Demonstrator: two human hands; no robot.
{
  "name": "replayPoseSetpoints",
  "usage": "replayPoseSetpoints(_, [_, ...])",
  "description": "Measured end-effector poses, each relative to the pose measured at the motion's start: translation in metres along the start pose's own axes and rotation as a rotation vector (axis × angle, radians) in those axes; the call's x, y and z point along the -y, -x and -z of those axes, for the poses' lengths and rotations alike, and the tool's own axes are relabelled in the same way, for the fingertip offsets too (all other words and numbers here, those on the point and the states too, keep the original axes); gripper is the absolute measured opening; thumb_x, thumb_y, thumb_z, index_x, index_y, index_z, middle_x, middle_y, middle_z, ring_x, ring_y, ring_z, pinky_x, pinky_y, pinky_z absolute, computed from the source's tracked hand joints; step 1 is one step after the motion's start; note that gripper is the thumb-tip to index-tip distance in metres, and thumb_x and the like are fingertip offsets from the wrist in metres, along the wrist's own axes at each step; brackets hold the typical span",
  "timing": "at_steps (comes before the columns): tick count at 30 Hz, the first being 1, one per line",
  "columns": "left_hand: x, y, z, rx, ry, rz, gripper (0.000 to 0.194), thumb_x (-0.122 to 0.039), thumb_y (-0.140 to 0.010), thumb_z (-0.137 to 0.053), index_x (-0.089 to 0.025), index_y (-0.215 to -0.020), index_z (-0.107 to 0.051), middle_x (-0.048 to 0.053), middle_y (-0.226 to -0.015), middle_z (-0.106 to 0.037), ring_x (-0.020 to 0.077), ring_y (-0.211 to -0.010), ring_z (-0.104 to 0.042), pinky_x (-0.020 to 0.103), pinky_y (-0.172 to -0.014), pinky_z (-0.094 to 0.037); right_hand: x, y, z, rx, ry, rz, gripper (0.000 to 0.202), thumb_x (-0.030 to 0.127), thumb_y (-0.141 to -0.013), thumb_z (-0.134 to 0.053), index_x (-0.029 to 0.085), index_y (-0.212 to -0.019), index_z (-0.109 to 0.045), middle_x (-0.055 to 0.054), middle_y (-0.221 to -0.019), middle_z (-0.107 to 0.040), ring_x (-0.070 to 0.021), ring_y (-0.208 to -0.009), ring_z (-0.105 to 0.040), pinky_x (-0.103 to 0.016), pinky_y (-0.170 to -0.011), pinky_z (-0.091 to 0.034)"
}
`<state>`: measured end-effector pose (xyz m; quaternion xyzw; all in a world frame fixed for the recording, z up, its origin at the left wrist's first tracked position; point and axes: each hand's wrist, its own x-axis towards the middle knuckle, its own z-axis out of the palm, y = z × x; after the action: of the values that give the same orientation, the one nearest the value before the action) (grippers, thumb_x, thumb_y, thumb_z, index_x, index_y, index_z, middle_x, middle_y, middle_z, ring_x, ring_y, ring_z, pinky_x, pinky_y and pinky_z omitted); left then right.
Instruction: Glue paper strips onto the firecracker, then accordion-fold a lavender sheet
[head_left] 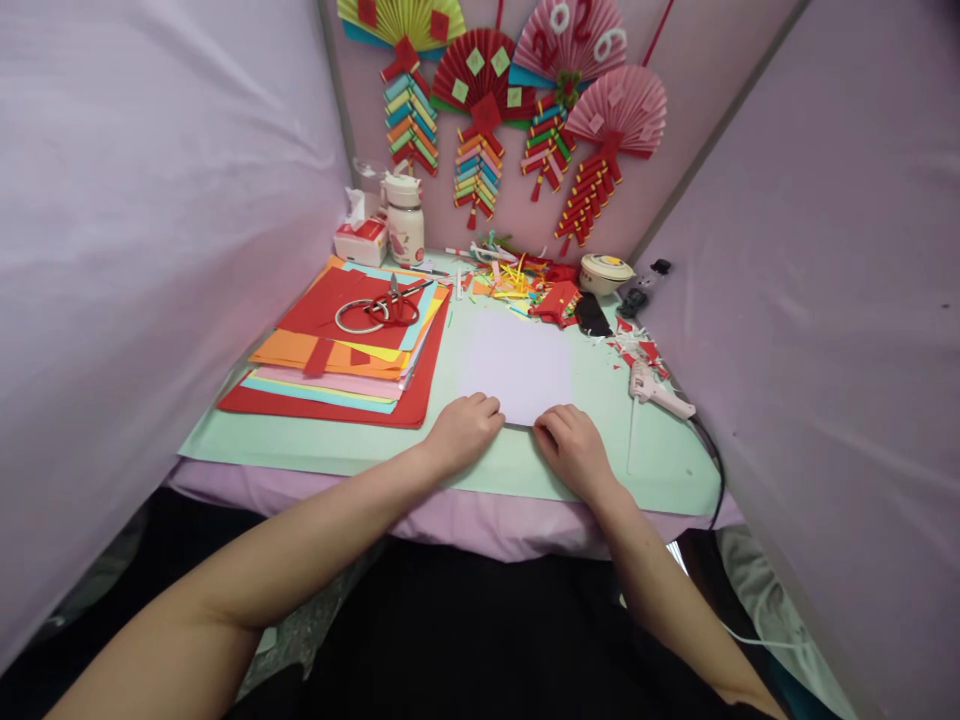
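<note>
A pale lavender sheet of paper (517, 360) lies flat on the mint-green table cover (300, 442), its near edge close to me. Curled fingers of my left hand (466, 428) pinch that edge near its left-hand portion. Toward the sheet's near right corner, my right hand (574, 445) pinches the same edge between thumb and fingers. To the left is a stack of coloured paper (330, 385) in red, orange, pink, yellow and blue. Red-handled scissors (397, 308) and a white ring (352, 316) rest on top of it.
Paper scraps (510, 280) are heaped at the back, beside a lidded bowl (604, 272) and a black phone-like object (592, 315). A corded glue gun (660, 392) lies right. A white bottle (406, 220) and tissue box (361, 243) stand back left. Paper fans (484, 75) hang behind.
</note>
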<state>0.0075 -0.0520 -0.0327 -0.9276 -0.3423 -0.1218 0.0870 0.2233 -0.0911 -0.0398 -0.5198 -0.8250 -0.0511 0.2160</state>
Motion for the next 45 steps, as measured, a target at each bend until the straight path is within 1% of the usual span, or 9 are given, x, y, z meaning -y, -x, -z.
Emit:
replayPoseSetpoints(5, [0.001,0.002,-0.002,-0.031,0.031,0.024,0.014,-0.015,-0.092,-0.051,-0.015,-0.089,-0.065,0.008,-0.09,-0.061,0.0205,-0.084,-0.052,0.032,-0.067,-0.043,0.003,-0.002,-0.001,0.011,-0.019,0.024,0.019,0.025,-0.096,-0.047,0.019,-0.098,-0.065,-0.007,-0.094,-0.064,-0.0198,-0.09,-0.053,-0.032,-0.079,-0.036])
replayPoseSetpoints(14, [0.005,0.004,0.0,0.013,0.01,0.063,0.014,-0.014,-0.091,-0.052,-0.015,-0.084,-0.064,0.008,-0.086,-0.06,0.0207,-0.082,-0.053,0.032,-0.065,-0.042,0.006,-0.008,-0.005,0.04,-0.069,-0.035,0.022,0.025,-0.097,-0.046,0.02,-0.091,-0.066,-0.007,-0.09,-0.062,-0.0194,-0.086,-0.053,-0.032,-0.078,-0.039])
replayPoseSetpoints(19, [0.012,0.011,0.006,0.04,-0.013,0.151,0.012,-0.014,-0.09,-0.053,-0.015,-0.084,-0.064,0.008,-0.087,-0.061,0.0228,-0.084,-0.055,0.032,-0.063,-0.041,0.002,-0.004,-0.001,0.04,-0.12,-0.082,0.019,0.025,-0.095,-0.048,0.02,-0.088,-0.065,-0.007,-0.09,-0.062,-0.0202,-0.088,-0.053,-0.032,-0.078,-0.041])
replayPoseSetpoints(25, [0.022,0.01,0.013,0.076,0.112,0.273,0.019,-0.019,-0.091,-0.052,-0.015,-0.081,-0.068,0.009,-0.083,-0.064,0.0223,-0.083,-0.059,0.034,-0.07,-0.041,-0.015,0.007,0.005,0.023,-0.167,-0.162,0.018,0.027,-0.093,-0.051,0.02,-0.083,-0.064,-0.006,-0.086,-0.063,-0.0203,-0.085,-0.055,-0.033,-0.077,-0.041])
replayPoseSetpoints(30, [0.037,0.0,0.024,0.166,0.226,0.365,0.02,-0.024,-0.088,-0.054,-0.018,-0.081,-0.072,0.008,-0.086,-0.07,0.0222,-0.085,-0.062,0.032,-0.072,-0.041,-0.032,0.008,0.01,0.079,-0.239,-0.318,0.019,0.031,-0.089,-0.053,0.021,-0.079,-0.064,-0.004,-0.083,-0.066,-0.0193,-0.082,-0.058,-0.032,-0.076,-0.04])
replayPoseSetpoints(36, [0.055,-0.016,0.037,0.38,0.286,0.458,0.016,-0.023,-0.079,-0.057,-0.02,-0.082,-0.073,0.005,-0.088,-0.074,0.0205,-0.084,-0.065,0.026,-0.065,-0.04,-0.038,-0.002,0.019,0.222,-0.322,-0.551,0.022,0.038,-0.082,-0.056,0.022,-0.073,-0.065,-0.002,-0.079,-0.068,-0.0182,-0.075,-0.058,-0.029,-0.069,-0.037])
replayPoseSetpoints(40, [0.054,-0.02,0.042,0.419,0.283,0.414,0.014,-0.026,-0.079,-0.06,-0.021,-0.085,-0.072,0.005,-0.091,-0.073,0.0218,-0.088,-0.064,0.027,-0.069,-0.041,-0.036,-0.008,0.024,0.282,-0.321,-0.61,0.022,0.039,-0.08,-0.056,0.022,-0.072,-0.066,-0.001,-0.077,-0.069,-0.0176,-0.072,-0.057,-0.029,-0.067,-0.036])
replayPoseSetpoints(43, [0.04,-0.022,0.039,0.304,0.315,0.285,0.022,-0.036,-0.08,-0.064,-0.021,-0.095,-0.069,0.005,-0.098,-0.07,0.0231,-0.094,-0.062,0.031,-0.077,-0.043,-0.035,-0.009,0.025,0.285,-0.33,-0.606,0.022,0.038,-0.08,-0.055,0.021,-0.07,-0.065,-0.001,-0.077,-0.069,-0.0177,-0.072,-0.057,-0.029,-0.067,-0.035])
replayPoseSetpoints(45, [0.028,-0.025,0.033,0.226,0.353,0.22,0.023,-0.037,-0.082,-0.062,-0.02,-0.096,-0.069,0.006,-0.1,-0.069,0.0224,-0.094,-0.062,0.031,-0.079,-0.043,-0.037,-0.008,0.025,0.288,-0.335,-0.603,0.023,0.039,-0.081,-0.054,0.021,-0.07,-0.064,-0.001,-0.077,-0.069,-0.0177,-0.072,-0.057,-0.029,-0.067,-0.035])
